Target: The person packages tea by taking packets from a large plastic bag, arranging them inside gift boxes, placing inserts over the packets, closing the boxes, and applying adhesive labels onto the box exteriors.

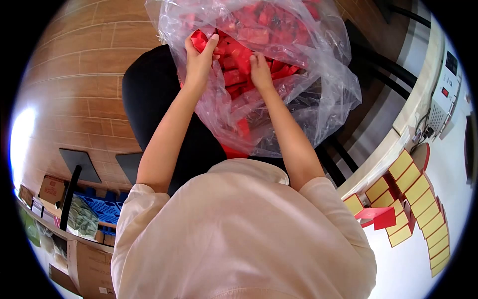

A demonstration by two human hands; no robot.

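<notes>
A large clear plastic bag (pixel 318 112), full of red packets (pixel 234 77), lies open across the lap. My left hand (pixel 200 57) is closed on a shiny red packet (pixel 198 40) at the bag's left side, thumb pressed against it. My right hand (pixel 260 71) reaches into the bag's opening, its fingers closed on a red piece (pixel 242 59) among the others. Part of the right fingers is hidden behind the red pieces. More red packets show through the plastic above both hands.
At right, a white table (pixel 383 264) bears rows of yellow boxes (pixel 418 189) with red edges, an open red box (pixel 384 218) and a white device (pixel 443 104). At lower left are a blue plastic crate (pixel 102 205) and cardboard boxes (pixel 89 266). Dark table legs stand close by.
</notes>
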